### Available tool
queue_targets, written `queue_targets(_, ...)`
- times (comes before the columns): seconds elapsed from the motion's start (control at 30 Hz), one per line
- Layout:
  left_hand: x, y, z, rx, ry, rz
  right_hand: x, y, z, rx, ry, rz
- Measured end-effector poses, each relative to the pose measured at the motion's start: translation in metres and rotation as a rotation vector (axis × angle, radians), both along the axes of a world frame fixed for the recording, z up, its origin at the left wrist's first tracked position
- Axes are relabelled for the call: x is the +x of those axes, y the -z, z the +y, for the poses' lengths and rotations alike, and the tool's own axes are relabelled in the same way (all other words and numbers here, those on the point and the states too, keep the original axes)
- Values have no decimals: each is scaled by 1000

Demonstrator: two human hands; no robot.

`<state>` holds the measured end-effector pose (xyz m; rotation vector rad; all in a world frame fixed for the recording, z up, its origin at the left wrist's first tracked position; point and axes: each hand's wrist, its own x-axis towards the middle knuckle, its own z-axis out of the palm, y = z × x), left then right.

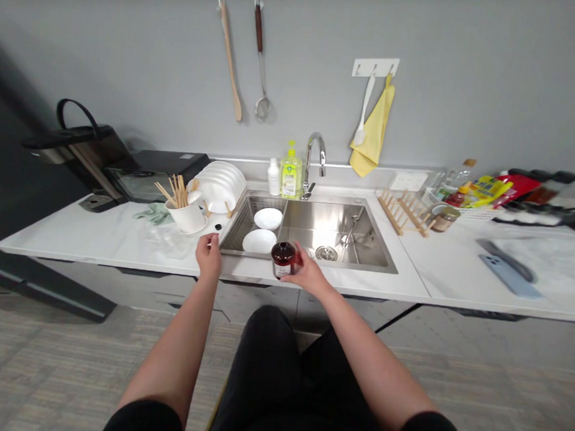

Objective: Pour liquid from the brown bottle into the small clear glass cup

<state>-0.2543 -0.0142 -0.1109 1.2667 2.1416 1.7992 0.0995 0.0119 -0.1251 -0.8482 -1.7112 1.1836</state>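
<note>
My right hand [308,270] is wrapped round the side of a dark brown glass bottle [282,270] with a pale label. The bottle is upright at the front edge of the sink, and its narrow neck shows no cap. To the left, my left hand [208,257] is closed, fingertips together, above the counter; whatever they may hold is too small to make out. Just beyond those fingers lies a small black cap [218,227] on the white counter. Two white bowls [259,241] sit in the rack in the left part of the sink [388,260].
White plates [225,177] stand in a rack at left, near a white cup [187,219] of chopsticks and crumpled clear plastic [161,240]. Behind the sink are a yellow-green soap bottle [291,176] and the tap [317,148]. A wooden rack [402,214] and a phone [509,276] lie right.
</note>
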Motion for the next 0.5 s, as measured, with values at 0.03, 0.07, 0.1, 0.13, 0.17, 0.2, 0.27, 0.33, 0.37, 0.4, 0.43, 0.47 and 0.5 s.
queue_targets(0.03,2,-1,-10,9,-8,11,11,1,-1,-4,21,35)
queue_targets(0.07,2,-2,-21,18,-20,19,24,2,-1,3,48,54)
queue_targets(0.1,-2,-3,-33,26,-45,33,40,2,-1,18,101,60)
queue_targets(0.13,-8,-5,-44,31,-86,54,58,3,-1,34,172,51)
queue_targets(0.17,-18,-7,-55,33,-145,84,76,3,0,44,243,24)
queue_targets(0.2,-30,-11,-64,25,-228,140,94,3,1,44,307,-12)
queue_targets(0.27,-60,-20,-75,-35,-393,251,122,3,5,8,380,-67)
queue_targets(0.33,-89,-31,-74,-137,-470,333,137,4,7,-24,385,-93)
queue_targets(0.37,-100,-36,-71,-186,-473,367,140,4,8,-30,373,-104)
queue_targets(0.4,-108,-40,-66,-236,-462,392,140,5,8,-30,359,-115)
queue_targets(0.43,-113,-42,-61,-286,-447,404,138,6,8,-27,346,-127)
queue_targets(0.47,-115,-44,-56,-333,-436,405,136,7,7,-24,339,-138)
queue_targets(0.5,-115,-43,-52,-378,-428,397,134,8,7,-22,337,-145)
